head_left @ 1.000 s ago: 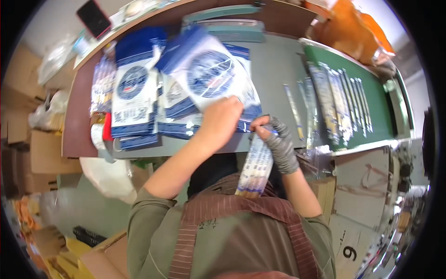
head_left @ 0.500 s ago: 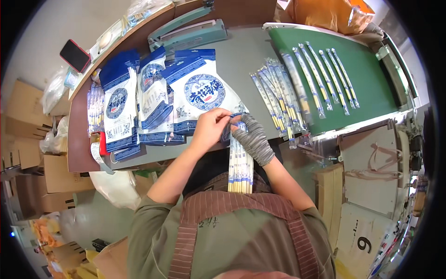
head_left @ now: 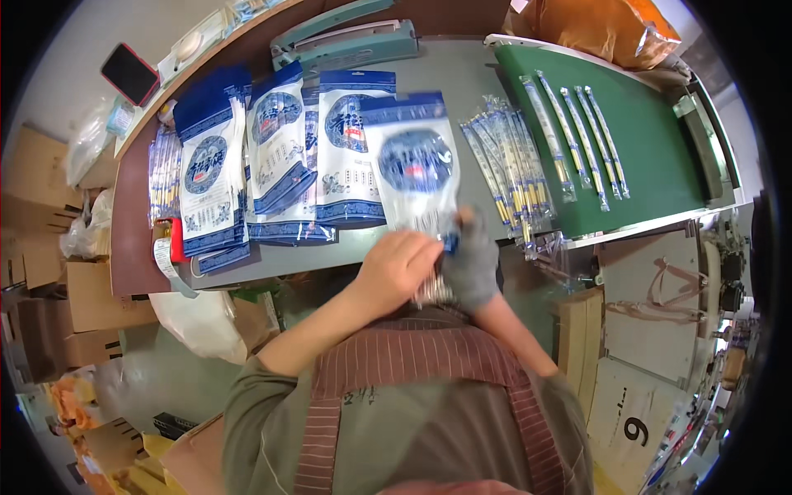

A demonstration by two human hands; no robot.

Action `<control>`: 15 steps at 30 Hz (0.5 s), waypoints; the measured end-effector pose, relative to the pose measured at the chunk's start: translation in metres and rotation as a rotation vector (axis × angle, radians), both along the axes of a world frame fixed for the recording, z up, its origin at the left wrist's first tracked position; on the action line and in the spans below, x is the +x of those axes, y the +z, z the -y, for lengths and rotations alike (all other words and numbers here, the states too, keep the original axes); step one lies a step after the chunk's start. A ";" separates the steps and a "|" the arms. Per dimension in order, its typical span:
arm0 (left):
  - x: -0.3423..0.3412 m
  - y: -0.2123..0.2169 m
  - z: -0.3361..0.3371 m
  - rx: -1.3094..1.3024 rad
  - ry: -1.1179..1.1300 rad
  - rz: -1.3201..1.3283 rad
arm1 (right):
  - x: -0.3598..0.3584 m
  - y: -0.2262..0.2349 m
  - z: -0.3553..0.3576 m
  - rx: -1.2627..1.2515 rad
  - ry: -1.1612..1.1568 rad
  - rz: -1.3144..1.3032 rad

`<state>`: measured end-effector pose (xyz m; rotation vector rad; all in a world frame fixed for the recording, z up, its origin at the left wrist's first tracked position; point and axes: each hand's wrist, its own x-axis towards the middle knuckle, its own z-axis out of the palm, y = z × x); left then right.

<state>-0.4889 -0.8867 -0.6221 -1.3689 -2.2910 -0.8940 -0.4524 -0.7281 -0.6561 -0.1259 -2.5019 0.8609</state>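
A white and blue printed plastic pouch stretches away from my two hands, its near end between them. My left hand is closed, with its fingers bent at that near end. On the other side my right hand, in a grey fingerless glove, grips the pouch's edge; its fingers are blurred. A short end of a bundle of wrapped chopsticks shows below and between the hands; the rest of it is hidden. More pouches lie on the grey table to the left.
Loose wrapped chopsticks lie in a pile to the right. Several more lie on the green conveyor belt. A teal bag sealer stands at the back. At the left are a phone and a red tape dispenser.
The pouch now points away from me, face up, and much less of the chopstick bundle shows below it. My hands have moved slightly nearer. The chopsticks on the belt have shifted toward the pile.
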 end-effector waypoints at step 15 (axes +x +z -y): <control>0.001 -0.013 0.000 0.151 0.116 0.594 | -0.012 0.001 -0.020 -0.377 0.189 -0.012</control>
